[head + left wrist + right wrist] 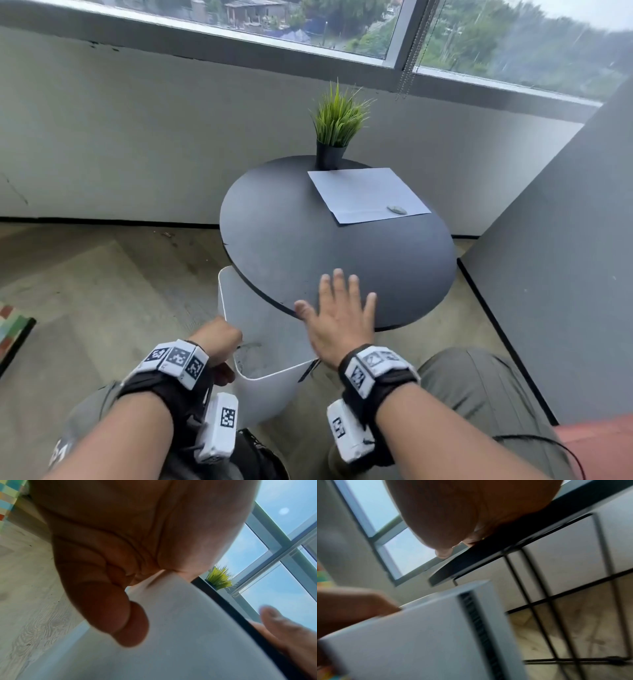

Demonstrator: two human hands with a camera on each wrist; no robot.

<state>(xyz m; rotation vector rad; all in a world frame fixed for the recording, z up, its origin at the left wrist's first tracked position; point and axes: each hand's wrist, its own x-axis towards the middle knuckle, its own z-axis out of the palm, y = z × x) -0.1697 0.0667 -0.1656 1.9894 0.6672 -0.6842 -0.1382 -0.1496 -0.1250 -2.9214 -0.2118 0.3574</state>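
Note:
A white bin (270,346) stands on the floor, partly under the near left edge of a round black table (291,233). My left hand (221,337) grips the bin's rim at its left corner, fingers curled over the wall (171,615). My right hand (339,308) lies flat with spread straight fingers on the table's near edge, right above the bin. On the table's far side lies a white sheet of paper (366,193) with a small grey lump (397,209) near its right corner. In the right wrist view the bin's wall (419,635) is blurred below the table edge (488,555).
A potted green grass plant (334,130) stands at the table's far edge beneath a window. A grey panel (565,240) rises on the right. The table's thin black wire legs (539,601) stand behind the bin. A colourful mat (10,325) lies at the far left on the floor.

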